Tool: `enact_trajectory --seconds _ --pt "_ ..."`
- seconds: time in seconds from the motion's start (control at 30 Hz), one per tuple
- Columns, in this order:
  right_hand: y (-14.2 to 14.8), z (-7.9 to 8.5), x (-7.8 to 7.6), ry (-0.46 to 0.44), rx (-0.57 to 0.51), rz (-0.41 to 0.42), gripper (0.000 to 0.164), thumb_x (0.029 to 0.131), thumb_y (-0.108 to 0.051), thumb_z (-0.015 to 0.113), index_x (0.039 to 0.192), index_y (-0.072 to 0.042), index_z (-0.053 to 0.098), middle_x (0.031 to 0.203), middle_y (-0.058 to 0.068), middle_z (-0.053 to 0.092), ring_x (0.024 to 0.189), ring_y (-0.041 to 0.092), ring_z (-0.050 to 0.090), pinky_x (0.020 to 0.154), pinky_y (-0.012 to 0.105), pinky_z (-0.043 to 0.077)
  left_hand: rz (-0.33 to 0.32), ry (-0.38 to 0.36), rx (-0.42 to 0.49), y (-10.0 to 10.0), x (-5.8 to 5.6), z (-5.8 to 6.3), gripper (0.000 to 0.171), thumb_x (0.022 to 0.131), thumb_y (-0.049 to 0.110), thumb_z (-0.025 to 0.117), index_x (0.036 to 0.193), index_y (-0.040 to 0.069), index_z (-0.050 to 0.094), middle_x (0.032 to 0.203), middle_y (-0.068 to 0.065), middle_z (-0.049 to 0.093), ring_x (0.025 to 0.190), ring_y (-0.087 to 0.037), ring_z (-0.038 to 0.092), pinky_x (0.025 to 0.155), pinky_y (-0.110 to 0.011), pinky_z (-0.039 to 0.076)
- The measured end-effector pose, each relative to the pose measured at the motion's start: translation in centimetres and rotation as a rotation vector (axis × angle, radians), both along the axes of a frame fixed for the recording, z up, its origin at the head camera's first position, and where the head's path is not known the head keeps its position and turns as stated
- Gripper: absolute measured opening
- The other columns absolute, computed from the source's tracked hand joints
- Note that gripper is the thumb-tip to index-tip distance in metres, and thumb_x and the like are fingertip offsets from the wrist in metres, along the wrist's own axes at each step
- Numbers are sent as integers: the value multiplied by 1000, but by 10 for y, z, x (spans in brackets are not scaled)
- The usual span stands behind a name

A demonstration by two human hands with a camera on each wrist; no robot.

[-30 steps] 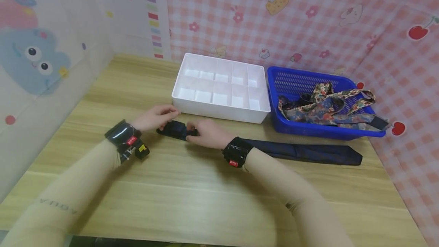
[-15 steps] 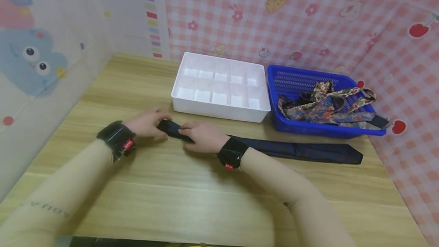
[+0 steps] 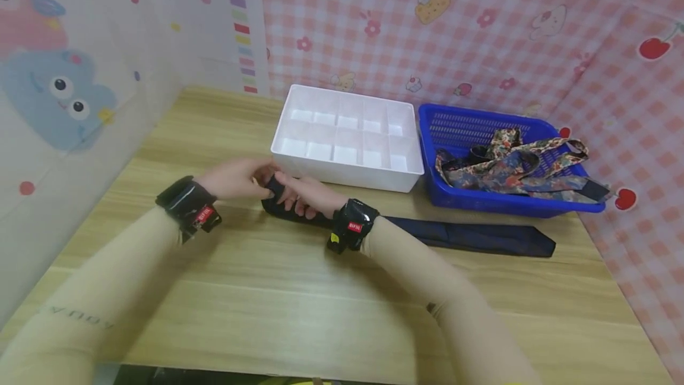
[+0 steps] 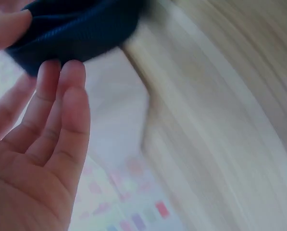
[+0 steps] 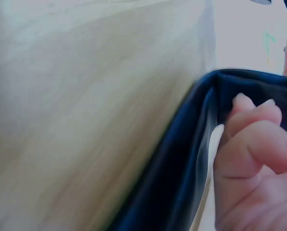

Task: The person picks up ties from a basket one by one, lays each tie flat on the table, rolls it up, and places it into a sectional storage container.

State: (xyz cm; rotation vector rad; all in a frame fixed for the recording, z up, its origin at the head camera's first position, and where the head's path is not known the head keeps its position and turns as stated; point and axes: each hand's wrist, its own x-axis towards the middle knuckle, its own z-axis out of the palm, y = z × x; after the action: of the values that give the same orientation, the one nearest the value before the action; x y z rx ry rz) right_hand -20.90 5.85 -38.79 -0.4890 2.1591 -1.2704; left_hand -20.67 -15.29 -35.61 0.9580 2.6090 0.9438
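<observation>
A dark navy necktie (image 3: 481,237) lies lengthwise across the wooden table, its pointed end to the right. Its left end is doubled over and raised slightly between both hands. My left hand (image 3: 235,178) pinches the folded end; the left wrist view shows the thumb on one side of the cloth (image 4: 85,38) and the fingertips on the other. Close beside it, my right hand (image 3: 315,195) grips the same end with curled fingers. In the right wrist view the necktie (image 5: 167,168) bends around those fingers. My right hand and wrist hide part of the strip.
Behind the hands stands a white divided box (image 3: 347,174) with two rows of compartments. To its right, a blue plastic basket (image 3: 481,198) holds several floral and dark neckties (image 3: 507,171). Patterned cloth walls (image 3: 374,46) border the table at the back and sides.
The hands have come together at the necktie's left end and raised its fold off the table. The pointed right end has slid slightly left. Box and basket stay put.
</observation>
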Motion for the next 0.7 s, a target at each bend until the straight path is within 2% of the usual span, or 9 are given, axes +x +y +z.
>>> enact_trajectory --seconds 0.1,0.17,0.23,0.37,0.43,0.5,0.6,0.7 --pt "14 2 -1 -61 27 -48 66 94 -61 43 85 -1 67 76 4 64 54 13 50 44 23 38 -66 -34 64 14 0 0 55 81 8 72 131 3 49 99 -9 66 93 -23 62 85 -43 51" --pt "22 1 -1 -35 94 -45 60 94 -57 48 79 -2 66 71 4 63 50 12 48 42 23 38 -106 -68 95 20 1 -4 56 82 8 72 131 -1 47 101 -11 65 96 -25 61 87 -43 51" --pt "29 -1 0 37 185 -28 52 93 -52 53 76 -4 67 66 3 61 47 11 47 41 23 39 -131 -79 103 24 2 -11 48 81 7 73 124 -2 50 102 -11 65 95 -26 61 87 -43 50" --pt "35 -6 -2 176 305 24 42 92 -44 60 73 -8 65 59 0 55 43 11 47 40 24 41 -141 48 14 26 3 -26 29 76 11 77 100 7 61 101 -7 60 95 -26 57 86 -44 47" --pt "36 -7 -2 226 337 41 39 92 -43 62 72 -8 63 56 -1 53 41 11 47 40 25 41 -134 135 -69 27 4 -31 29 72 15 81 93 14 62 100 -6 59 96 -26 53 86 -44 44" --pt "37 -8 -1 268 350 43 38 91 -40 64 71 -9 61 53 -1 51 40 11 47 39 25 41 -134 199 -141 27 4 -34 34 67 17 83 93 17 61 102 -5 60 98 -28 51 86 -45 42" --pt "39 -9 -1 370 346 34 34 89 -34 69 69 -10 55 54 -3 48 45 10 47 44 22 38 -147 241 -192 28 2 -37 40 66 15 85 97 18 60 100 -3 63 93 -27 51 83 -44 43" --pt "37 -7 2 522 354 71 25 88 -24 72 75 -11 55 61 -4 49 55 10 48 52 21 37 -149 224 -173 28 0 -37 40 68 9 84 100 15 59 98 0 63 87 -23 54 79 -42 45"
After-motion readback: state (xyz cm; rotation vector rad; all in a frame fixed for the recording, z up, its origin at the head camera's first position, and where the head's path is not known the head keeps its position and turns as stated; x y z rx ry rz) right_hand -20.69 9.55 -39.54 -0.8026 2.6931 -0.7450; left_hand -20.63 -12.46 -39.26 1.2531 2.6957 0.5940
